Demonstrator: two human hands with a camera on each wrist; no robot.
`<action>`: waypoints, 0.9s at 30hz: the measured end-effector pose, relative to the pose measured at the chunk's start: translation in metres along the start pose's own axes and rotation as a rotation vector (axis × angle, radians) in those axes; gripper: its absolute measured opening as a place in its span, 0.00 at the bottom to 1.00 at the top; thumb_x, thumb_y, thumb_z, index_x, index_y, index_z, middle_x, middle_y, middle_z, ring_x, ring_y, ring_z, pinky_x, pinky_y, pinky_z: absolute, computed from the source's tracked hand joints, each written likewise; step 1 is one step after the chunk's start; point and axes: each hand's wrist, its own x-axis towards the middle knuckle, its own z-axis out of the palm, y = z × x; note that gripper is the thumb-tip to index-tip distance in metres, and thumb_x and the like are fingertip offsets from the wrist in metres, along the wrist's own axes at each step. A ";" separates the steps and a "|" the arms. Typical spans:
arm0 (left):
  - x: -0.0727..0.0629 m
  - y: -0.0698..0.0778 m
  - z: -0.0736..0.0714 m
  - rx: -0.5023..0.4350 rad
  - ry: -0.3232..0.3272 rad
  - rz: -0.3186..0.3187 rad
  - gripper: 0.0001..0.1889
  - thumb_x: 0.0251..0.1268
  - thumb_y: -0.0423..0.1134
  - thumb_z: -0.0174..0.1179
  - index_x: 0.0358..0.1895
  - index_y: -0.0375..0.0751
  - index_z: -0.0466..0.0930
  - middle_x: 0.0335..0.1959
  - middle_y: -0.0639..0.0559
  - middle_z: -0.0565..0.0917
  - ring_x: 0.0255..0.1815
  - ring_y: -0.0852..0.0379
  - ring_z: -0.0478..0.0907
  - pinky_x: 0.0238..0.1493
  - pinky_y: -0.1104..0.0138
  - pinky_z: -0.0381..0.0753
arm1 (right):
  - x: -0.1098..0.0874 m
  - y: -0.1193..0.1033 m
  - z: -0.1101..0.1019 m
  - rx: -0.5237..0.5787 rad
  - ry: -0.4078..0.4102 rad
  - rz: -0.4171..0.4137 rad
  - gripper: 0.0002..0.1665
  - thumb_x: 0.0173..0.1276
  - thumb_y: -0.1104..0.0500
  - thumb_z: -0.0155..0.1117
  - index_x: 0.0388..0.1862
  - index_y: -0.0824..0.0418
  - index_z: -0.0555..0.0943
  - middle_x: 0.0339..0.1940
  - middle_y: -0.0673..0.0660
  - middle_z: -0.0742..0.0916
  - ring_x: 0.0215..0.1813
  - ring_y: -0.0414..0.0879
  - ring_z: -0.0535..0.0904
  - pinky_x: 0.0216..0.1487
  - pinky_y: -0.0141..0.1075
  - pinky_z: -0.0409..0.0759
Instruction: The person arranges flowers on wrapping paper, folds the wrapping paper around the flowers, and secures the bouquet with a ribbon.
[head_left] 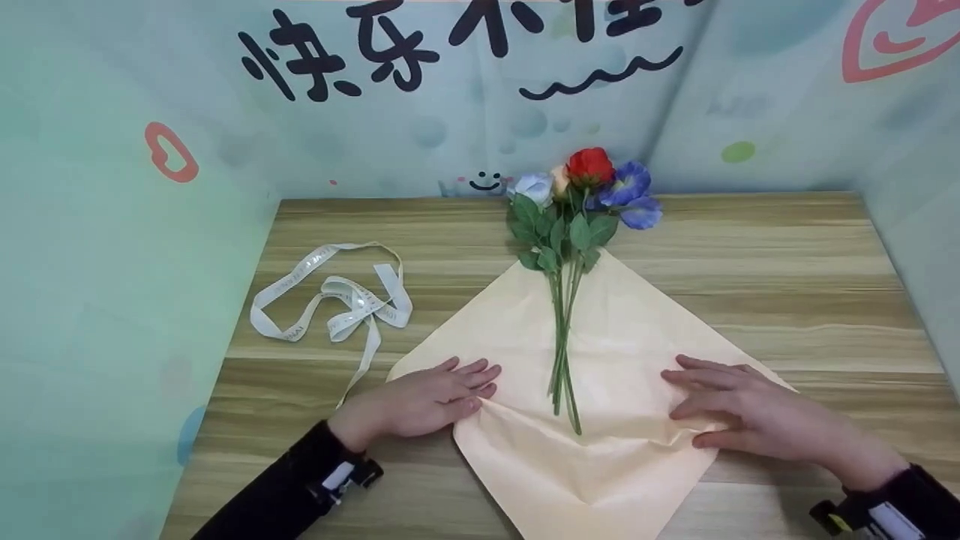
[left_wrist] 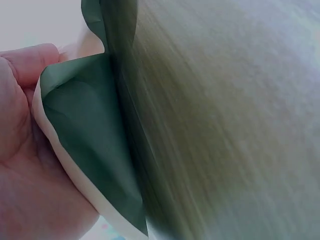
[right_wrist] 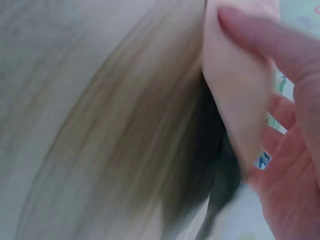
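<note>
A sheet of peach wrapping paper [head_left: 630, 322] lies corner-up on the table, with a dark green underside [left_wrist: 90, 125]. On it rests a small bunch of artificial flowers [head_left: 562, 322], red, blue and pale, stems toward me. The left hand [head_left: 431, 397] rests on the paper's left side, its fingers spread and nearly straight; the paper's edge curls up against its palm. At the right edge, the right hand [head_left: 750, 412] pinches a bunched part of the paper between thumb [right_wrist: 260, 35] and fingers. Between the hands the lower part of the paper rises in creases.
A white printed ribbon [head_left: 360, 304] lies loosely looped on the wooden table [head_left: 787, 255], left of the paper. A pale printed cloth [head_left: 480, 135] stands behind the table and along its sides.
</note>
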 end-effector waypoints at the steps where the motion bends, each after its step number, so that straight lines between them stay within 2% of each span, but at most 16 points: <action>1: 0.000 -0.001 0.000 -0.001 0.008 0.010 0.30 0.93 0.50 0.38 0.81 0.34 0.68 0.88 0.46 0.58 0.90 0.48 0.49 0.89 0.47 0.43 | 0.001 0.002 0.000 0.026 0.021 -0.012 0.27 0.61 0.54 0.86 0.59 0.39 0.89 0.73 0.56 0.85 0.85 0.44 0.66 0.80 0.39 0.68; 3: 0.000 -0.002 -0.001 0.008 0.043 0.036 0.27 0.93 0.48 0.42 0.78 0.34 0.74 0.86 0.46 0.63 0.89 0.47 0.54 0.88 0.47 0.47 | 0.002 0.006 0.000 0.089 0.051 -0.031 0.25 0.62 0.58 0.85 0.57 0.41 0.90 0.68 0.57 0.88 0.84 0.43 0.68 0.82 0.25 0.55; 6: 0.000 -0.005 -0.002 0.033 0.134 0.088 0.20 0.89 0.44 0.52 0.65 0.35 0.88 0.78 0.45 0.78 0.82 0.46 0.69 0.85 0.50 0.61 | 0.005 0.007 -0.002 0.150 0.060 -0.019 0.25 0.62 0.63 0.84 0.55 0.44 0.91 0.61 0.54 0.89 0.81 0.44 0.72 0.81 0.25 0.58; 8: 0.000 -0.007 -0.002 0.062 0.200 0.120 0.15 0.85 0.42 0.58 0.53 0.38 0.93 0.66 0.46 0.86 0.71 0.48 0.79 0.77 0.54 0.72 | 0.006 0.006 -0.004 0.163 0.062 0.001 0.23 0.62 0.64 0.84 0.54 0.44 0.92 0.57 0.51 0.89 0.78 0.46 0.77 0.79 0.23 0.60; 11: -0.002 -0.009 -0.003 0.084 0.244 0.152 0.11 0.82 0.40 0.64 0.43 0.40 0.94 0.49 0.50 0.86 0.54 0.53 0.81 0.63 0.58 0.80 | 0.007 0.007 -0.005 0.173 0.071 0.025 0.21 0.63 0.66 0.83 0.49 0.43 0.92 0.53 0.48 0.88 0.65 0.45 0.83 0.71 0.21 0.68; 15: -0.004 -0.014 -0.003 0.087 0.226 0.176 0.09 0.80 0.38 0.66 0.43 0.40 0.95 0.40 0.53 0.83 0.45 0.57 0.79 0.54 0.61 0.80 | 0.004 0.012 -0.005 0.193 0.092 0.028 0.21 0.62 0.69 0.82 0.40 0.42 0.89 0.45 0.45 0.85 0.47 0.40 0.80 0.52 0.21 0.73; 18: -0.006 -0.017 -0.006 0.062 0.205 0.177 0.08 0.79 0.37 0.67 0.42 0.41 0.95 0.36 0.55 0.83 0.41 0.60 0.78 0.50 0.63 0.81 | 0.002 0.015 -0.004 0.227 0.094 0.006 0.21 0.61 0.71 0.82 0.37 0.43 0.87 0.39 0.44 0.82 0.42 0.38 0.76 0.43 0.25 0.72; 21: -0.006 -0.019 -0.009 0.049 0.198 0.170 0.07 0.78 0.36 0.68 0.42 0.41 0.95 0.34 0.56 0.84 0.38 0.63 0.79 0.46 0.65 0.81 | 0.001 0.018 -0.005 0.267 0.068 -0.006 0.20 0.62 0.72 0.80 0.36 0.44 0.88 0.36 0.44 0.81 0.39 0.37 0.75 0.40 0.26 0.70; 24: -0.007 -0.019 -0.011 0.056 0.199 0.157 0.06 0.78 0.35 0.68 0.43 0.41 0.95 0.35 0.54 0.87 0.38 0.62 0.82 0.45 0.65 0.84 | 0.000 0.020 -0.008 0.284 0.028 0.021 0.18 0.65 0.70 0.79 0.37 0.45 0.88 0.37 0.43 0.84 0.39 0.37 0.77 0.42 0.27 0.72; 27: -0.008 -0.019 -0.012 0.060 0.210 0.128 0.07 0.79 0.35 0.67 0.49 0.41 0.93 0.41 0.52 0.91 0.45 0.59 0.87 0.52 0.61 0.86 | -0.001 0.020 -0.012 0.302 -0.007 0.081 0.16 0.68 0.69 0.77 0.43 0.47 0.90 0.40 0.43 0.88 0.42 0.37 0.82 0.44 0.25 0.75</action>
